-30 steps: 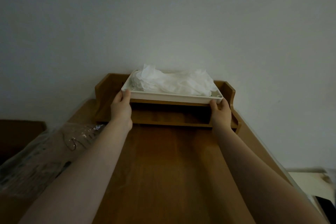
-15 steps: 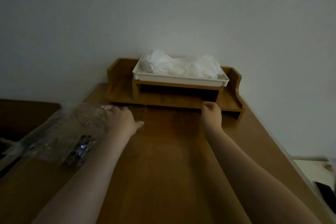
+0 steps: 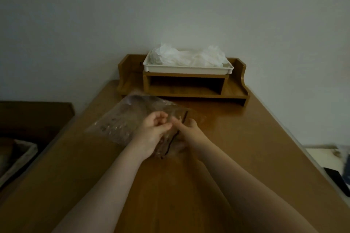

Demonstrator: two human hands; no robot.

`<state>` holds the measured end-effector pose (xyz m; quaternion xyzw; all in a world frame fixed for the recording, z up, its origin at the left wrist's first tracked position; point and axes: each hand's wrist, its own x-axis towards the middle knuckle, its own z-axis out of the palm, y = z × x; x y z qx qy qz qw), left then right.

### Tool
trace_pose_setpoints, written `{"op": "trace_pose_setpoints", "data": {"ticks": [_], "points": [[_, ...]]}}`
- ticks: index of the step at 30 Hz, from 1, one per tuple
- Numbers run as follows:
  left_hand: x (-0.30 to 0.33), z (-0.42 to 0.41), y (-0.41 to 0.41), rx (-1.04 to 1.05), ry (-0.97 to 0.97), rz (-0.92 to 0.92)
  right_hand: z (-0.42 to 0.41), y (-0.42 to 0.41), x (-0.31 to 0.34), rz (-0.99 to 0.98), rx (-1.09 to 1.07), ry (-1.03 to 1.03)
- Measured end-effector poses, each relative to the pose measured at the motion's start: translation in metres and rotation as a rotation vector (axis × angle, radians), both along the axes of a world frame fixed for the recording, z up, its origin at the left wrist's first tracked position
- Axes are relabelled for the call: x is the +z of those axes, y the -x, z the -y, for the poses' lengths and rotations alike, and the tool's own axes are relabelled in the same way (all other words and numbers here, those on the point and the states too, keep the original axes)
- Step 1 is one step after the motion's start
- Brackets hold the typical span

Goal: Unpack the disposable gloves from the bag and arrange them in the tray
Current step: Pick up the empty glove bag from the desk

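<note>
Head view: both hands have left the tray (image 3: 187,70) and come back to the bag (image 3: 132,119). The tray now stands on top of the wooden shelf (image 3: 234,89) at the wall, with the gloves (image 3: 189,56) heaped inside. I judge the arranging is almost done, and only the bag is left to handle.

The left hand (image 3: 153,130) curls its fingers on the bag's edge. The right hand (image 3: 187,130) seems to pinch it too, but I cannot tell surely.

The gloves are thin, white and crumpled. The tray is rigid white plastic, 1 shallow rectangle. The bag is clear, wrinkled film, lying flat on the smooth wooden table (image 3: 246,138).
</note>
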<state>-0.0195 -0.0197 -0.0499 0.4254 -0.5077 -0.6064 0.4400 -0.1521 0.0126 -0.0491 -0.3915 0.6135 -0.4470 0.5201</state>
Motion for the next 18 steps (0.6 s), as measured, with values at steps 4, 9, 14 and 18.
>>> {"op": "trace_pose_setpoints", "data": {"ticks": [4,9,14,18], "points": [[0.02,-0.024,0.005,-0.303,-0.039,-0.455,-0.021,0.008,0.015,0.475,0.101,0.103],[0.029,-0.058,0.017,-0.552,-0.027,-0.193,-0.046,0.02,0.014,0.311,0.005,0.231],[0.035,-0.077,0.026,0.13,0.57,0.388,-0.076,0.07,0.015,0.246,-0.213,0.452],[0.051,-0.092,0.047,0.062,0.411,0.389,-0.111,0.092,0.025,0.146,-0.218,0.477]]}}
